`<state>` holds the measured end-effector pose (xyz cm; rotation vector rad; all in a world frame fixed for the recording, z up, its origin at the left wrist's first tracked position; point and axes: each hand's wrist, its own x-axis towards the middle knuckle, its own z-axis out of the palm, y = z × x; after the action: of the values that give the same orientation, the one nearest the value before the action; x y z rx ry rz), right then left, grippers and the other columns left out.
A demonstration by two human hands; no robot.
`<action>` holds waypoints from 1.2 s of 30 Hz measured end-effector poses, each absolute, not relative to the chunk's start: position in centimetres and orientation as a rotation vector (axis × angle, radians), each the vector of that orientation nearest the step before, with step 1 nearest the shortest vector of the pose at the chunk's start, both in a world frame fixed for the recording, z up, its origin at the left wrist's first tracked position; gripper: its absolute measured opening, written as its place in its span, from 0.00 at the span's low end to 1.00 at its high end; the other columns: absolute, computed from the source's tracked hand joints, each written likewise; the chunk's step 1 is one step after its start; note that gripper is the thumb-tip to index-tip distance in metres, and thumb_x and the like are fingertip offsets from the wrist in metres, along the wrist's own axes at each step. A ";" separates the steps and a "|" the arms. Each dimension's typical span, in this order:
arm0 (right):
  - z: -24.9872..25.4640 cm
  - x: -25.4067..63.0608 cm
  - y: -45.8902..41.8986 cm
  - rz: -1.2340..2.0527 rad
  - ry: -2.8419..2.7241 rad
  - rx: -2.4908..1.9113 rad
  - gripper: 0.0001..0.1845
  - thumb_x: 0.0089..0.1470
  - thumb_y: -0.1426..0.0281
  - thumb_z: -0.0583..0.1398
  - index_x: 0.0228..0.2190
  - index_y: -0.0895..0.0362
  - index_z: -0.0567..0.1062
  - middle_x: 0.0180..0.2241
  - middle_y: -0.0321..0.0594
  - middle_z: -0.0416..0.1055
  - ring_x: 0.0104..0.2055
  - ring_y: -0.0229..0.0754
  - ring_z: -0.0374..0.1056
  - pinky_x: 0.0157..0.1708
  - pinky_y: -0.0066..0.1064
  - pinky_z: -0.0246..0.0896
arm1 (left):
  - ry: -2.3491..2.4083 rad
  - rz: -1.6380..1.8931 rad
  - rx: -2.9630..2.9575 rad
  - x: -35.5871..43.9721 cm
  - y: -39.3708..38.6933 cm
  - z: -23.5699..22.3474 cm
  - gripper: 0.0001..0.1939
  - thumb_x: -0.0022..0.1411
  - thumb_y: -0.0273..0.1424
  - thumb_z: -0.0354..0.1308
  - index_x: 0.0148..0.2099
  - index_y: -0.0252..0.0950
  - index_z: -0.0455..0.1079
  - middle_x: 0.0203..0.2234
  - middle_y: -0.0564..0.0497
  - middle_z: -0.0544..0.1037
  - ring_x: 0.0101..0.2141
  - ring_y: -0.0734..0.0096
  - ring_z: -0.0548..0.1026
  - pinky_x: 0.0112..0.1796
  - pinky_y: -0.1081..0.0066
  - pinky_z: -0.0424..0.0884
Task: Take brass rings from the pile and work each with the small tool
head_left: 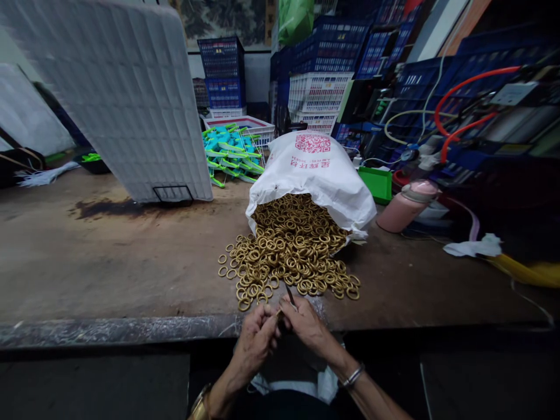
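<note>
A heap of brass rings [289,256] spills from an open white sack [312,169] lying on the worn brown workbench [109,256]. Just in front of the heap, at the bench's near edge, my left hand [256,338] and my right hand [308,326] are held close together, fingers pinched. A thin dark strip or cord [289,294] rises from between them toward the rings. My left fingers pinch something small that I cannot make out. My right fingers grip the thin strip. A metal bracelet sits on my right wrist, a gold one on my left.
A white gridded panel [131,99] leans on the bench at back left. Teal plastic parts [230,154] fill a basket behind it. A pink bottle [405,207] and green tray [376,184] lie right of the sack. Blue and white crates [324,64] stack behind; hoses and machinery stand at right.
</note>
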<state>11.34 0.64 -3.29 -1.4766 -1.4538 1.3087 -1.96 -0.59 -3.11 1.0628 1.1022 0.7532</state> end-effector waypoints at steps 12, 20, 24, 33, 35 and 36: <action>-3.1 10.8 1.7 1.065 -1.525 -1.609 0.11 0.49 0.70 0.48 0.18 0.55 0.62 0.16 0.30 0.57 0.20 0.33 0.53 0.22 0.24 0.48 | 0.853 0.863 0.663 -4.7 -1.9 -3.3 0.13 0.52 0.39 0.58 0.32 0.35 0.61 0.21 0.55 0.68 0.20 0.80 0.66 0.17 0.81 0.60; -3.8 9.6 2.8 0.601 -1.924 -1.803 0.07 0.52 0.69 0.51 0.28 0.56 0.68 0.24 0.37 0.69 0.25 0.36 0.63 0.25 0.26 0.47 | 0.736 0.939 0.441 -5.7 -1.8 -2.6 0.08 0.50 0.30 0.60 0.30 0.31 0.65 0.29 0.48 0.71 0.33 0.65 0.73 0.25 0.74 0.67; -4.0 8.7 2.9 0.446 -2.025 -1.915 0.07 0.53 0.67 0.53 0.32 0.56 0.68 0.28 0.40 0.72 0.29 0.39 0.67 0.27 0.27 0.47 | 0.672 0.943 0.414 -5.9 -1.8 -2.9 0.06 0.52 0.29 0.58 0.30 0.32 0.65 0.28 0.49 0.71 0.28 0.69 0.73 0.23 0.74 0.67; -4.3 8.5 3.1 0.382 -2.085 -1.905 0.06 0.48 0.75 0.53 0.31 0.55 0.66 0.30 0.39 0.71 0.31 0.38 0.66 0.28 0.27 0.46 | 0.557 0.900 0.228 -6.4 -1.3 -3.3 0.06 0.53 0.31 0.55 0.30 0.33 0.64 0.26 0.50 0.71 0.26 0.73 0.71 0.22 0.77 0.64; -4.5 8.8 3.2 0.402 -2.064 -1.864 0.08 0.47 0.77 0.52 0.31 0.55 0.66 0.30 0.39 0.70 0.30 0.38 0.65 0.28 0.26 0.46 | 0.548 0.897 0.177 -6.5 -1.2 -3.4 0.09 0.53 0.35 0.55 0.29 0.33 0.63 0.24 0.51 0.69 0.25 0.75 0.70 0.21 0.78 0.63; -4.6 9.0 3.2 0.419 -2.050 -1.846 0.09 0.47 0.78 0.52 0.32 0.55 0.66 0.30 0.38 0.70 0.30 0.38 0.65 0.28 0.26 0.46 | 0.554 0.896 0.158 -6.4 -1.1 -3.4 0.11 0.53 0.36 0.55 0.28 0.33 0.62 0.23 0.52 0.69 0.24 0.76 0.69 0.20 0.79 0.61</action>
<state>8.99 3.21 -4.62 -1.8460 -2.0500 0.4194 -6.42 -1.08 -3.38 0.1584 0.5541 0.8959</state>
